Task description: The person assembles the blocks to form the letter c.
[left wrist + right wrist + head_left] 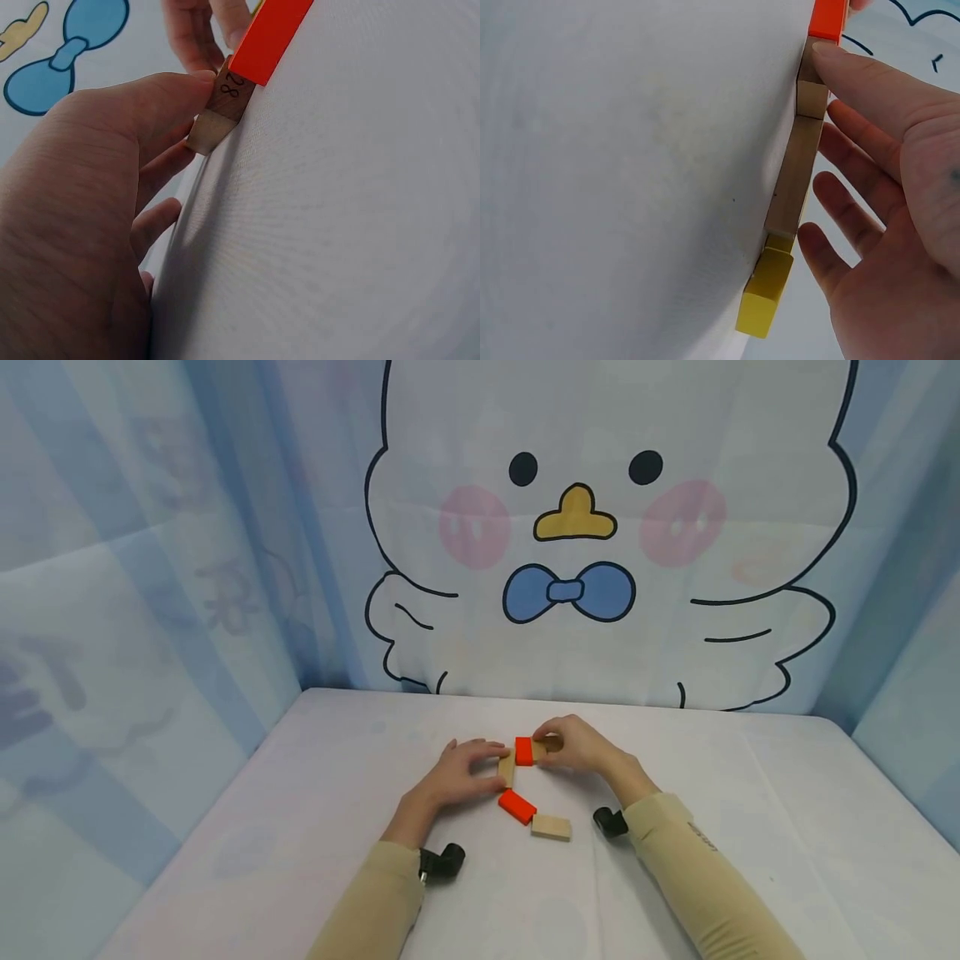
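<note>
Left hand (459, 774) pinches a wooden block (506, 770) just left of the upper red block (523, 752), right hand (585, 748) pinches a second wooden block (538, 752) at its right; light, even pressure should keep edges aligned.

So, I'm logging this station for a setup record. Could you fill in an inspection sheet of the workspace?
Surface: pale table, with a faint crease right of the blocks.
Job's things: far red block, near red block, left wooden block, right wooden block, near wooden block; the right wrist view also shows a yellow block.
Clutter: nothing seen.
Hands: left hand pinches the left wooden block; right hand pinches the right wooden block; a black camera on each wrist.
Cables: nothing seen.
Surroundings: curtain behind, printed with a cartoon bird wearing a blue bow tie.
</note>
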A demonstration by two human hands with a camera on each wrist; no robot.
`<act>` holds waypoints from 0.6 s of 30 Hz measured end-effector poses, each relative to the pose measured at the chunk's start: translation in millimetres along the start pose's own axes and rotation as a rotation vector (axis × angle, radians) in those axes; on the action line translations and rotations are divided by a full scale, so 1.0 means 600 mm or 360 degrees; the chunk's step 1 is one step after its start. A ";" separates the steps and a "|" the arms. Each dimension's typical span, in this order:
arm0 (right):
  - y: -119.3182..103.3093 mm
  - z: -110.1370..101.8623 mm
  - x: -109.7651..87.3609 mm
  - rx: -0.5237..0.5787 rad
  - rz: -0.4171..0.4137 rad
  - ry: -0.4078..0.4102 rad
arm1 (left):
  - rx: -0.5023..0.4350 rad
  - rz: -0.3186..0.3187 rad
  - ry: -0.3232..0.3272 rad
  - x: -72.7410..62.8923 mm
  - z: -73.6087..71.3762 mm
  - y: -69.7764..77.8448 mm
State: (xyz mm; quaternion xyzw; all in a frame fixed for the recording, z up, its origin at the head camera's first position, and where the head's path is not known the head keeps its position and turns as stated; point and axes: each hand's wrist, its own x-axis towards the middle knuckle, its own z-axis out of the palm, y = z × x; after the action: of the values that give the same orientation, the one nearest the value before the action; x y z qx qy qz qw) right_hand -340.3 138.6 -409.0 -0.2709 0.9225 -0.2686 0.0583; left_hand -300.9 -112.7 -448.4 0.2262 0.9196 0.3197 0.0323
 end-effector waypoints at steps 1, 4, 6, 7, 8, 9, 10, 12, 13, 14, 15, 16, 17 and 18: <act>0.000 0.000 0.000 0.0000 0.0002 -0.0005 | 0.0000 -0.0002 -0.0004 0.000 0.001 -0.001; 0.000 0.000 -0.002 0.0004 0.0002 -0.0008 | 0.0008 0.0003 -0.0005 0.001 0.003 -0.003; -0.001 0.000 -0.002 0.0006 -0.0001 -0.0004 | 0.0012 -0.0003 -0.0008 0.001 0.005 -0.004; -0.001 0.000 -0.003 0.0003 -0.0007 -0.0001 | 0.0012 -0.0004 -0.0006 0.001 0.005 -0.004; 0.000 0.000 -0.003 0.0001 -0.0007 0.0004 | 0.0014 -0.0003 -0.0005 0.002 0.006 -0.004; 0.000 -0.001 -0.003 0.0002 -0.0007 0.0008 | 0.0010 -0.0003 -0.0003 0.001 0.006 -0.004; 0.000 -0.001 -0.004 -0.0001 -0.0009 0.0013 | 0.0012 -0.0010 -0.0006 0.001 0.006 -0.004; -0.001 -0.004 -0.005 0.0002 -0.0013 0.0023 | 0.0014 -0.0009 -0.0007 0.001 0.006 -0.003; -0.002 -0.006 -0.005 0.0010 -0.0018 0.0029 | 0.0015 -0.0012 -0.0007 0.001 0.006 -0.003; -0.004 -0.008 -0.005 0.0021 -0.0019 0.0037 | 0.0015 -0.0013 -0.0007 0.002 0.006 -0.003; -0.006 -0.011 -0.007 0.0030 -0.0025 0.0043 | 0.0015 -0.0014 -0.0006 0.002 0.005 -0.003; -0.009 -0.014 -0.007 0.0035 -0.0032 0.0051 | 0.0018 -0.0016 -0.0006 0.002 0.005 -0.003; -0.011 -0.017 -0.008 0.0042 -0.0038 0.0056 | 0.0021 -0.0017 -0.0006 0.002 0.004 -0.002; -0.013 -0.020 -0.009 0.0049 -0.0048 0.0060 | 0.0021 -0.0020 -0.0004 0.002 0.004 -0.002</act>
State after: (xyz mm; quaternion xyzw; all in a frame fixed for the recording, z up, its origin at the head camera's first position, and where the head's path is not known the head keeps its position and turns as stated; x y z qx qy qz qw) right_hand -335.2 141.2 -395.1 -0.2788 0.9151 -0.2885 0.0411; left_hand -302.2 -111.7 -450.8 0.2211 0.9230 0.3131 0.0339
